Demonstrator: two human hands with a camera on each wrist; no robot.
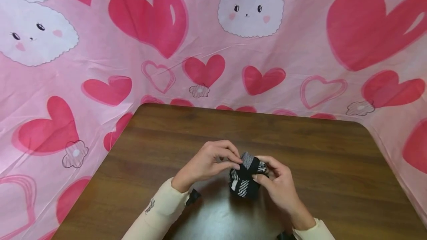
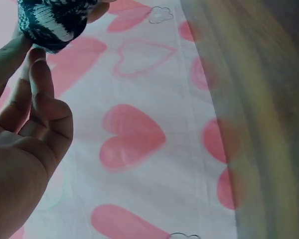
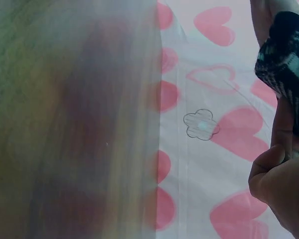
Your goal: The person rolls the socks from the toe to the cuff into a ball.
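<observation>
A bunched black sock (image 1: 245, 180) with white knit patterning and a grey patch at its top is held up over the table by both hands. My left hand (image 1: 210, 160) pinches its upper left edge between thumb and fingertips. On the other side, my right hand (image 1: 278, 182) grips it, thumb across the front and fingers behind. The left wrist view shows the lower part of the sock (image 2: 55, 22) at the fingertips of the left hand (image 2: 30, 124). In the right wrist view, the sock (image 3: 289, 64) is cut off by the frame edge above the right hand (image 3: 284, 184).
A brown wood-grain table (image 1: 166, 132) with rounded far corners lies beneath the hands. Pink cloth (image 1: 207, 40) printed with hearts and rabbits hangs behind and along the sides. Dark wrist straps show at the left cuff (image 1: 175, 199) and the right cuff (image 1: 313, 230).
</observation>
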